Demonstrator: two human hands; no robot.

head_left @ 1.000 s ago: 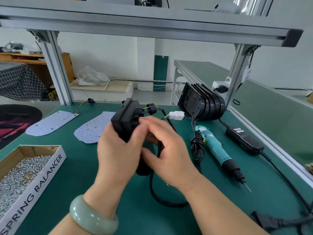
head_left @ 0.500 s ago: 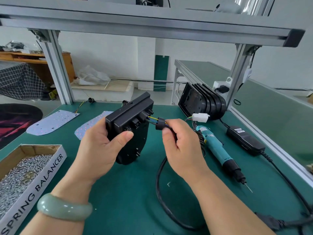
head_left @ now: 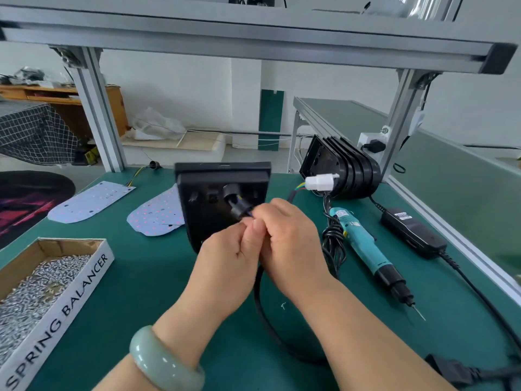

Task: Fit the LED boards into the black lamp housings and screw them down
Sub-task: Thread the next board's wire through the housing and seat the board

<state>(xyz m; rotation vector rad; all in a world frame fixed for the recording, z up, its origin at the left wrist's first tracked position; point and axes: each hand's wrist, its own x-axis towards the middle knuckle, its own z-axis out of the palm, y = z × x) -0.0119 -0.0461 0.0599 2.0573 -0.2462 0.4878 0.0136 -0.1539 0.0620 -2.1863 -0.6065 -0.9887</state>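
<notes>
A black lamp housing (head_left: 210, 204) stands upright at the middle of the green bench, its inner face toward me. A black cable (head_left: 260, 309) with a round grommet (head_left: 239, 208) reaches the hole in that face. My left hand (head_left: 225, 263) and my right hand (head_left: 290, 244) meet just below the grommet, and both pinch the cable's thin wires there. My left hand hides the housing's lower part. The cable's white connector (head_left: 321, 182) hangs to the right. Two LED boards (head_left: 90, 201) (head_left: 156, 217) lie flat to the left.
A stack of black housings (head_left: 345, 170) leans at the back right. A teal electric screwdriver (head_left: 363, 245) and a black power adapter (head_left: 413, 232) lie to the right. A cardboard box of screws (head_left: 42, 280) sits at the front left. Aluminium frame posts stand behind.
The housing has turned from a tilted hold in my left hand to facing me. My left hand left its side and joined my right hand at the cable. The grommet moved up to the hole.
</notes>
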